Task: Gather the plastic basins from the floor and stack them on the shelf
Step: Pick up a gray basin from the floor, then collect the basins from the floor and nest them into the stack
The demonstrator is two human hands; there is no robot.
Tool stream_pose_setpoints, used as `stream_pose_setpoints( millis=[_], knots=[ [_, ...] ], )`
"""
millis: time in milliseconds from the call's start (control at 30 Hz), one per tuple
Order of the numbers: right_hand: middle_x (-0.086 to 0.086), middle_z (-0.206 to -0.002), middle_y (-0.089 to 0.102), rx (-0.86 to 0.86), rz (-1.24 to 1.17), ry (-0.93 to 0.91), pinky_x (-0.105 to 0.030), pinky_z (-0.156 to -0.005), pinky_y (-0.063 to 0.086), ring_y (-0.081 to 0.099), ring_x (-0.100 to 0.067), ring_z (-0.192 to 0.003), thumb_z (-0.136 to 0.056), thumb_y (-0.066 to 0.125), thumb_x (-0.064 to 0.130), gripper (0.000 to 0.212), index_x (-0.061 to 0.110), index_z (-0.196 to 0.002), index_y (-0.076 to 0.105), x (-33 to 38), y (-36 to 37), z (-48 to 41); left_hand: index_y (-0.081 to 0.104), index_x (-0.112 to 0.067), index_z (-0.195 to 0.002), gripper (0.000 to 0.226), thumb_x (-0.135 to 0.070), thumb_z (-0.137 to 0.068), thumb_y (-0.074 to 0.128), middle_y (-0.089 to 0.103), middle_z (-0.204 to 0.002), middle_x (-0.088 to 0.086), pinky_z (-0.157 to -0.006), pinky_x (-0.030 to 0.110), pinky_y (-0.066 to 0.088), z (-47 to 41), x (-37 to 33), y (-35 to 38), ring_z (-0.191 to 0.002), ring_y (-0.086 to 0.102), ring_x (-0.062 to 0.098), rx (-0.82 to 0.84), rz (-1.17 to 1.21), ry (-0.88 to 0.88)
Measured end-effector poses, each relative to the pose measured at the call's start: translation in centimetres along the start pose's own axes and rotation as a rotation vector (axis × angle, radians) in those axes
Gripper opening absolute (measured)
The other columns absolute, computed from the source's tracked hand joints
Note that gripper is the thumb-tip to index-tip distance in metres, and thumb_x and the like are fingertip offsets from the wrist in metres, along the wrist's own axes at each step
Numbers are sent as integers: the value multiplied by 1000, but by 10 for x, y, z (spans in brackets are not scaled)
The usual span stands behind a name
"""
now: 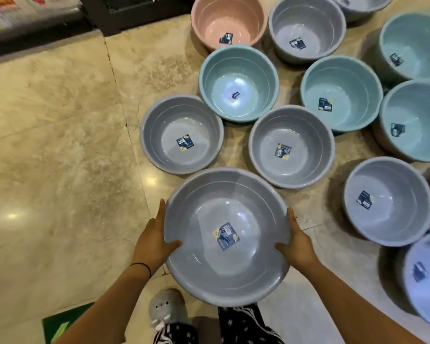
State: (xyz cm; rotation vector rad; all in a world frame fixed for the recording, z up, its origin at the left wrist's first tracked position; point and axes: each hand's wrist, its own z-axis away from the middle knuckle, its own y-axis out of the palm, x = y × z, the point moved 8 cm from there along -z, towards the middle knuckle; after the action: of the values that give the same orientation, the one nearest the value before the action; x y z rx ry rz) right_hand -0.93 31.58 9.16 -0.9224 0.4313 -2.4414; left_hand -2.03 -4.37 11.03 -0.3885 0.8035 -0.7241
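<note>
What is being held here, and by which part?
A grey basin, held by its rim: left hand on the left edge, right hand on the right, thumbs inside.

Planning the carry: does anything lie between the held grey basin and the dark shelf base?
Yes. A grey floor basin, a teal basin and a pink basin sit ahead of the held basin; the tiles to their left look open.

The person shows bare forearms (345, 291), a thin black band (141, 265) around the wrist of the left hand (152, 234), dark trousers (241, 324) printed with small white stars, and a fluffy grey slipper (165, 306) bearing a little animal face with dark eyes.
</note>
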Motion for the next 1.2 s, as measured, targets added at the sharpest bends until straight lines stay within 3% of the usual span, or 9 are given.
stream_pose_setpoints(
  millis=[200, 367, 533, 667, 833, 1000, 1100, 1200],
  knots=[
    [9, -134, 44, -6, -69, -92, -27, -97, 38, 43, -14, -119, -82, 74, -1, 104, 30, -153, 5, 68, -58, 46, 2, -34, -155, 112, -38, -75, 80, 52, -142, 0, -82, 30, 47, 54, -56, -62, -118, 57, 28, -21, 91, -24],
    [14, -133, 43, -4, -57, -158, -30, -95, 39, 43, -12, -117, -81, 75, 1, 103, 39, -152, 10, 116, -90, 57, -3, -37, -154, 116, -38, -73, 82, 52, -144, -1, -85, 32, 51, 66, -102, -107, -118, 59, 26, -61, 61, 11],
    [16, -137, 42, -20, -88, -171, -34, -99, 41, 43, -13, -120, -83, 72, -1, 99, 42, -152, 15, 155, -100, 54, -3, -38, -154, 115, -41, -74, 80, 59, -133, 0, -80, 35, 54, 59, -120, -141, -108, 62, 24, -97, 4, 13],
    [10, -135, 46, 4, -83, -167, -44, -105, 42, 44, -16, -120, -84, 73, 3, 95, 40, -153, 18, 189, -88, 43, -5, -38, -153, 113, -45, -76, 78, 60, -131, -1, -73, 28, 51, 47, -104, -167, -105, 63, 24, -113, -40, -31],
    [12, -140, 40, 9, -64, -207, -43, -109, 39, 39, -13, -124, -85, 74, 8, 94, 43, -150, 15, 240, -58, 19, -2, -37, -154, 113, -46, -75, 78, 63, -127, -1, -66, 23, 46, 13, -71, -202, -100, 65, 23, -114, -13, -73],
    [8, -143, 42, 17, -93, -175, -34, -102, 41, 43, -13, -125, -86, 72, 5, 93, 55, -142, 16, 287, -25, -11, -4, -38, -154, 114, -46, -74, 78, 59, -133, -3, -78, 28, 53, -28, -49, -250, -107, 63, 22, -107, -1, -73],
    [1, -146, 45, -3, -58, -154, -32, -104, 37, 42, -12, -124, -85, 71, 3, 94, 51, -143, 15, 314, -9, -32, -4, -38, -154, 113, -46, -76, 77, 57, -136, -4, -80, 30, 52, -53, -41, -277, -111, 62, 23, -111, -7, -82],
    [-5, -137, 58, -13, 60, -167, -33, -89, 45, 57, -29, -119, -85, 69, 5, 98, 45, -149, 6, 336, 2, -55, -4, -37, -154, 111, -46, -77, 76, 57, -136, -2, -82, 32, 52, -78, -38, -297, -112, 61, 25, -126, -27, -80]
  ],
)
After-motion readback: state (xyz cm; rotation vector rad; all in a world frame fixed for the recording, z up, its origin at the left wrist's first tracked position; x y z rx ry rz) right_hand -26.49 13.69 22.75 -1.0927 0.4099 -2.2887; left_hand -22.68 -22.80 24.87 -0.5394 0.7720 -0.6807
